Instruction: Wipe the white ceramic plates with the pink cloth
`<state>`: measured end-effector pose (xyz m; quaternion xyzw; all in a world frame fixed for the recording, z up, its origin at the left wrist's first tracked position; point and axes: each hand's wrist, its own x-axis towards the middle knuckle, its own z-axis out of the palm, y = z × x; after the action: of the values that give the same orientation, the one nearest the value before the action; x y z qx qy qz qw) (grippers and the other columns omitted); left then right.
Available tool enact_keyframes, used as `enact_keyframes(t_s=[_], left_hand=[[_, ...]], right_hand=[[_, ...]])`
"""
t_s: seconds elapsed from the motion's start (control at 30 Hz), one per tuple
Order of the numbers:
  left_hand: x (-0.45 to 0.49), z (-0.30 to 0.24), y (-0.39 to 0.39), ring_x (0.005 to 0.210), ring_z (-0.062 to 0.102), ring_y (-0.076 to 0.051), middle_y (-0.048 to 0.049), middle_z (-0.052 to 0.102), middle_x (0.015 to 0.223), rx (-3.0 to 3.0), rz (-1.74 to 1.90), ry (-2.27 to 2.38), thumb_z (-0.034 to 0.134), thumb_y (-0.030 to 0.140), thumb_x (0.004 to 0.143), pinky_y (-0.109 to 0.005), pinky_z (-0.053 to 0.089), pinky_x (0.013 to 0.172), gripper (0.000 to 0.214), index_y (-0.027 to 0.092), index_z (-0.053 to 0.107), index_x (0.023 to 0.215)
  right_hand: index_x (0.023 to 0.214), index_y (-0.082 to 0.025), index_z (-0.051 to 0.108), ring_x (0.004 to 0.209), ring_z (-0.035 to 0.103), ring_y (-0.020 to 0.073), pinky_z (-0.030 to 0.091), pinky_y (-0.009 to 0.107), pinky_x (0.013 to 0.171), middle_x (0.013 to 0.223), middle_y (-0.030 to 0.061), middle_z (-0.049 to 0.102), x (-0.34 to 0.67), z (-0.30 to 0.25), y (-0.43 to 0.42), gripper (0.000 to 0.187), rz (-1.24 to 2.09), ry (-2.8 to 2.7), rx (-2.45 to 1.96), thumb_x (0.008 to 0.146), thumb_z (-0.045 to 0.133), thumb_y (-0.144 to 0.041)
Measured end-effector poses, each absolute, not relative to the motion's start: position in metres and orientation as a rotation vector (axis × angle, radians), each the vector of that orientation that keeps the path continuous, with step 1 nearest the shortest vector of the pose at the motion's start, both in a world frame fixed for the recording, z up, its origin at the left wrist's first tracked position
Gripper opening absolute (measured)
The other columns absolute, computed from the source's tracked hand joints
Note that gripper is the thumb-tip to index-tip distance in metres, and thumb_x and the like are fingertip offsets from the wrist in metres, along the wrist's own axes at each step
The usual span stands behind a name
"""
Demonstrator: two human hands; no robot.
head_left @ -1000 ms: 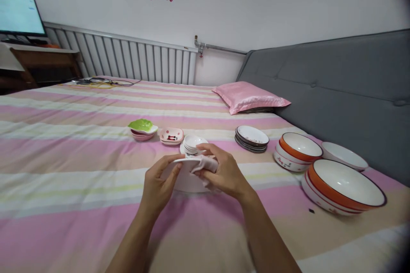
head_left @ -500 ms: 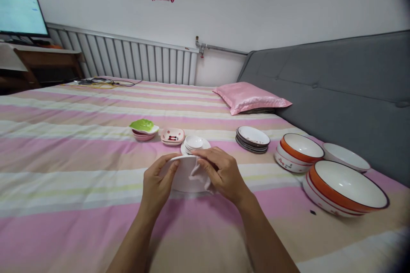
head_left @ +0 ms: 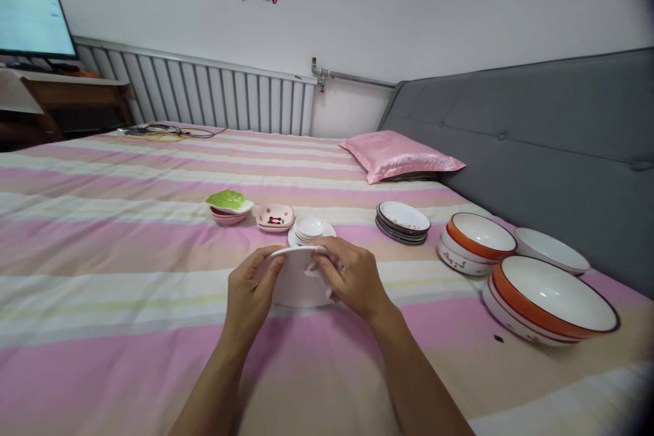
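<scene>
A white plate (head_left: 296,286) is held up on its edge in front of me, its rim at the top. The fingers and thumb of my left hand (head_left: 254,286) pinch its upper left rim. At its upper right, my right hand (head_left: 352,276) is closed on a pale cloth (head_left: 317,271), pressed against the plate near the rim. Part of the cloth is hidden under the fingers. Just behind the plate, small white bowls (head_left: 309,226) are stacked on a white saucer (head_left: 328,229).
Pink dishes (head_left: 276,216) and a green leaf-shaped dish (head_left: 228,201) lie to the left on the striped bed (head_left: 127,286). To the right are stacked plates (head_left: 403,221), orange-rimmed bowls (head_left: 554,300) and a white bowl (head_left: 552,250). A pink pillow (head_left: 401,153) rests near the grey headboard (head_left: 536,122).
My right hand with the cloth has shifted slightly along the plate's rim, and the cloth's folds look different. My left hand keeps its grip, and the dishes around have not moved.
</scene>
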<state>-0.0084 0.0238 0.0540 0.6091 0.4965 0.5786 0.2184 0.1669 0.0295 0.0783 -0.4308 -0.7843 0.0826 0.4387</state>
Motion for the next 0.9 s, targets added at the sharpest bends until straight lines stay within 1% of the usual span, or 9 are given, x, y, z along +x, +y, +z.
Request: enact_keyframes(t_s=[0.13,0.3,0.47,0.7,0.9], left_hand=[[-0.010,0.053,0.025,0.086,0.059,-0.019,-0.0023,0.068,0.090,1.657,1.605,1.381,0.057,0.035,0.080,-0.025,0.043,0.076,0.020,0.020,0.066,0.090],[-0.014,0.052,0.027,0.084,0.060,-0.019,-0.0022,0.069,0.088,1.609,1.615,1.398,0.058,0.037,0.078,-0.024,0.043,0.074,0.023,0.019,0.068,0.089],[-0.024,0.050,0.031,0.081,0.059,-0.019,-0.0029,0.069,0.085,1.580,1.568,1.458,0.059,0.040,0.077,-0.025,0.043,0.070,0.027,0.018,0.069,0.089],[-0.042,0.049,0.037,0.084,0.061,-0.022,-0.0068,0.070,0.090,1.517,1.484,1.509,0.062,0.046,0.072,-0.030,0.045,0.070,0.032,0.018,0.069,0.087],[-0.056,0.059,0.032,0.089,0.060,-0.024,-0.0066,0.069,0.097,1.624,1.346,1.752,0.059,0.051,0.070,-0.030,0.046,0.068,0.035,0.021,0.069,0.085]], right_hand=[[0.097,-0.026,0.064,0.073,0.061,0.0150,0.040,0.022,0.063,0.084,-0.0004,0.069,0.167,0.075,0.032,0.020,0.253,-1.913,-1.091,0.085,0.049,-0.023],[0.097,-0.025,0.064,0.067,0.060,0.0146,0.042,0.022,0.063,0.079,-0.0010,0.069,0.166,0.071,0.036,0.019,0.336,-1.853,-1.113,0.085,0.049,-0.026],[0.095,-0.023,0.064,0.073,0.062,0.0154,0.043,0.021,0.064,0.081,0.0000,0.069,0.165,0.066,0.040,0.019,0.444,-1.795,-1.094,0.085,0.049,-0.029],[0.096,-0.022,0.063,0.066,0.061,0.0136,0.045,0.020,0.060,0.075,-0.0009,0.067,0.161,0.058,0.044,0.020,0.540,-1.718,-1.084,0.085,0.049,-0.032],[0.096,-0.022,0.062,0.061,0.059,0.0135,0.044,0.020,0.053,0.071,-0.0008,0.066,0.156,0.054,0.043,0.022,0.588,-1.695,-1.102,0.085,0.049,-0.035]])
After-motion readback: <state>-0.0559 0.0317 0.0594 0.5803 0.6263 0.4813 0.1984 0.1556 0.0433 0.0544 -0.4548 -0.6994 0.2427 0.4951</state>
